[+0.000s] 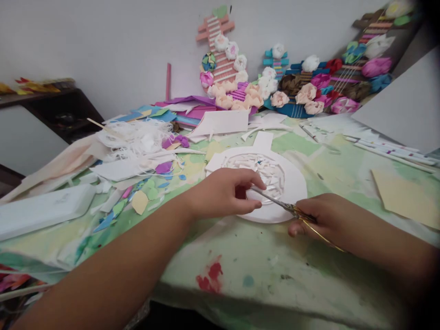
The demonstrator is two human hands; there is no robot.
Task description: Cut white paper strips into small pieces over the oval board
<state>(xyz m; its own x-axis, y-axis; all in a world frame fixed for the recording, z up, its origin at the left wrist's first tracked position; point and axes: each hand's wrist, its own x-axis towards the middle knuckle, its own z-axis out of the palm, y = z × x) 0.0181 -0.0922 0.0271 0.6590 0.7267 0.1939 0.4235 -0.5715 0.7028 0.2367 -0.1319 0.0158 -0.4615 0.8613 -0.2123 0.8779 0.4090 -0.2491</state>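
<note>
Currently, in the head view, we see our left hand [220,192] reaching in from between seven and eight o'clock and our right hand [319,211] from four. Our right fingers grasp gold-handled scissors [277,200]; the blades point towards nine, their far end at our left finger and thumb. We cannot tell whether those pinch a strip or only frame the blade. Just off centre towards four, beneath both, lies a white cutout [298,181], oval with a stub at its top, bearing a ring of white snippets [275,174].

We judge this to be trimming; the next move seems to call for steady left fingertips, clear of the blades. Our left hand hides part of the oval's rim (eight o'clock on it), our grip covers most of the handles, and darkness swallows the picture's right edge.
</note>
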